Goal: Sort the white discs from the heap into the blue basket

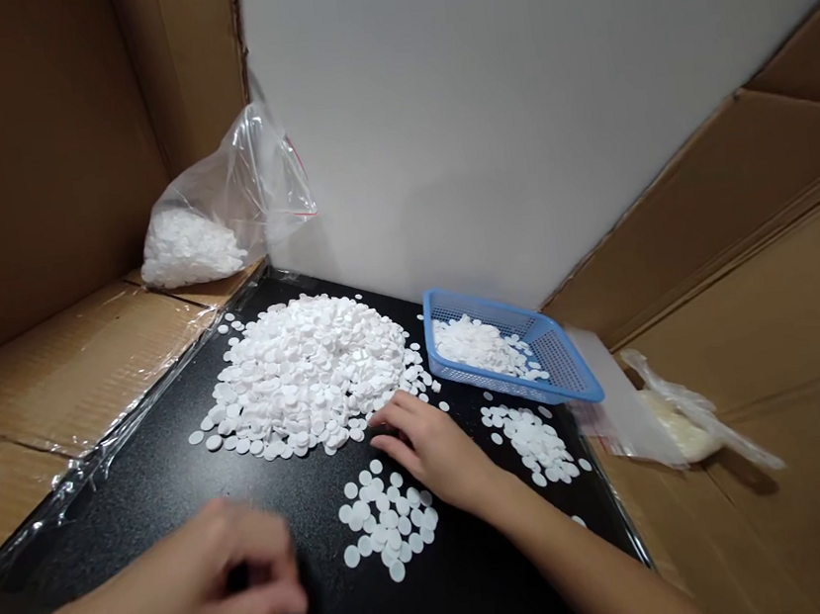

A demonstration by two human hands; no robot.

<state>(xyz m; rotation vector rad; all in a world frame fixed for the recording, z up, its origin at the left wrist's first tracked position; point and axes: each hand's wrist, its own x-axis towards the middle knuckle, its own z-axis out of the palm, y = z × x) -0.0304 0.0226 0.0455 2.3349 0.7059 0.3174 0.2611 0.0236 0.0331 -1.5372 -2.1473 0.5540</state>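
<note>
A large heap of small white plastic discs (313,369) covers the back of the black table. My right hand (427,444) rests at the heap's front right edge, thumb and fingers a little apart, with no disc visible between them. Just below it, a small loose group of discs (388,524) lies spread on the table. To the left of that group, my left hand (240,567) hovers low over the table, slightly blurred. Its fingers are curled in towards the thumb, and whatever they may hold is hidden.
A blue plastic basket (587,375) with discs inside stands at the back right. Another group of discs (539,446) lies before it. A clear zip bag of white pieces (193,244) sits on cardboard at the left. Further right lies a bag with pale contents (682,423).
</note>
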